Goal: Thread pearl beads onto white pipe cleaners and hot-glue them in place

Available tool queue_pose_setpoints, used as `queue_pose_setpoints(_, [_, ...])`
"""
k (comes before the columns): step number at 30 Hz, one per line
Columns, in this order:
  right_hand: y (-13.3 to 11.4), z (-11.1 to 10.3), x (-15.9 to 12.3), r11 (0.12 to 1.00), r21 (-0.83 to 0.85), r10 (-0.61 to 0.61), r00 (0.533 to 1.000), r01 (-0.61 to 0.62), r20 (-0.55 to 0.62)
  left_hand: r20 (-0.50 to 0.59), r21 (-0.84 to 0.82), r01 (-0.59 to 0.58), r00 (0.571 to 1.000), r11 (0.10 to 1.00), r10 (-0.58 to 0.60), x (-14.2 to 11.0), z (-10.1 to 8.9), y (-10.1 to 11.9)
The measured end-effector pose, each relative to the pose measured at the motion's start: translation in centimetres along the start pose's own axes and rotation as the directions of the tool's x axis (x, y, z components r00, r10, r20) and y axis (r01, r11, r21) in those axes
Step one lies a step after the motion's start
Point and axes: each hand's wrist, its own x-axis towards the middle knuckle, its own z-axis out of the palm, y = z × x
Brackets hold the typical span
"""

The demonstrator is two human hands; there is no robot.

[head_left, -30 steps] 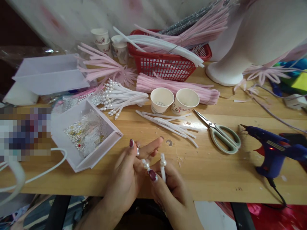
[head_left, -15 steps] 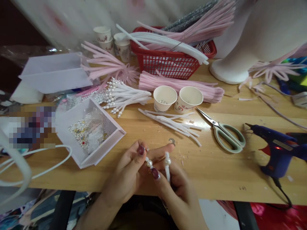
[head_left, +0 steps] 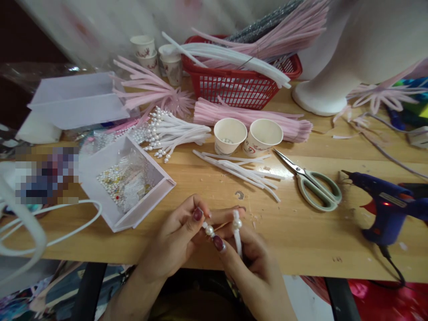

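Observation:
Over the table's front edge, my left hand (head_left: 177, 243) and my right hand (head_left: 249, 267) meet. Between them is a white pipe cleaner with a pearl bead (head_left: 209, 230) on it. My left thumb and finger pinch its tip, while my right thumb presses just below the bead. A second white pipe cleaner stem (head_left: 238, 243) with a pearl bead (head_left: 237, 223) near its top stands up from my right fingers. Whether the two stems are one piece is hidden by my hand. Beyond my fingers lie loose white pipe cleaners (head_left: 239, 169).
Scissors (head_left: 317, 189) and a blue glue gun (head_left: 388, 209) with a lit red light lie right. Left is a white box (head_left: 154, 200) of beads. Behind stand paper cups (head_left: 230, 136), beaded white stems (head_left: 180, 129), pink pipe cleaners (head_left: 284, 127) and a red basket (head_left: 234, 89).
Both hands keep their grip and have shifted only slightly. The beaded stem in my right hand has moved a little to the right.

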Motion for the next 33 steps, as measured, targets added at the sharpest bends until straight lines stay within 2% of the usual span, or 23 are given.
queue_pose_setpoints(4, [0.7,-0.5,-0.1,0.999,-0.034,-0.036,0.999,0.037,0.018,0.03,0.084,-0.026,0.999,0.996,0.023,-0.2,0.0,0.4])
queue_pose_setpoints(8, [0.6,-0.7,0.1,0.998,-0.03,-0.051,0.998,0.052,0.041,0.01,0.168,-0.018,1.0,0.986,0.017,-0.3,-0.1,0.6])
queue_pose_setpoints(15, [-0.3,-1.0,0.2,0.995,-0.101,-0.001,0.997,0.008,0.076,0.006,0.321,-0.062,0.998,0.945,0.063,-0.8,-0.1,1.1])
queue_pose_setpoints(17, [-0.4,-1.2,0.2,0.992,-0.123,0.003,0.997,0.006,0.077,0.029,0.396,-0.072,0.997,0.916,0.065,-1.1,0.0,1.5])
queue_pose_setpoints(22, [-0.7,-1.7,0.4,0.986,-0.167,0.001,0.995,0.016,0.103,0.092,0.621,-0.103,0.994,0.777,0.058,-1.5,-0.3,2.4])
queue_pose_setpoints(27, [-0.2,-1.7,0.6,0.989,-0.147,0.007,0.988,0.016,0.154,0.109,0.653,-0.117,0.992,0.748,0.06,-1.6,-0.3,1.8])
queue_pose_setpoints(30, [0.6,-1.3,0.7,0.997,-0.077,0.023,0.99,-0.012,0.139,-0.013,0.548,-0.142,0.984,0.825,0.178,-1.1,0.5,0.9])
queue_pose_setpoints(33, [1.3,-0.8,0.8,0.999,0.008,0.052,0.994,-0.053,0.093,-0.228,0.286,-0.271,0.912,0.919,0.34,-0.1,1.2,0.4])
